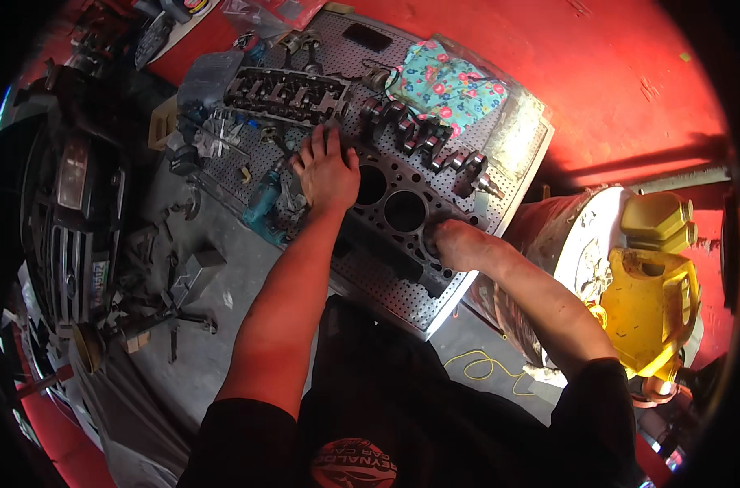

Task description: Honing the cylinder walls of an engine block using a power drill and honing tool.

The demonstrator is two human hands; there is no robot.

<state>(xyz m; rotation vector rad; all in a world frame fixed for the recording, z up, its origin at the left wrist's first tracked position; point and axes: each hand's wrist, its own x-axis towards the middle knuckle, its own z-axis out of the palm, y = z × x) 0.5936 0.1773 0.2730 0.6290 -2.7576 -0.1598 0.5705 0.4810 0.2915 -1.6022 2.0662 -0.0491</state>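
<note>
A dark engine block (382, 213) with round cylinder bores lies on a perforated metal bench top (398, 307) in front of me. My left hand (329, 177) rests over the block's left end, palm down, with its fingers stretched out and apart. At the right end my right hand (459, 244) is closed on the block, its fingers curled down near the last bore; the fingertips are hidden. A crankshaft (427, 140) lies just beyond the block. Behind my left hand sits a cylinder head (287, 96).
A teal power tool (264, 199) lies left of the block. Farther back are a flowered cloth (449, 85), a dark phone-like slab (368, 37) and pistons (311, 53). Yellow jugs (650, 301) stand on a drum (541, 236) at right. A car front (81, 220) is at left.
</note>
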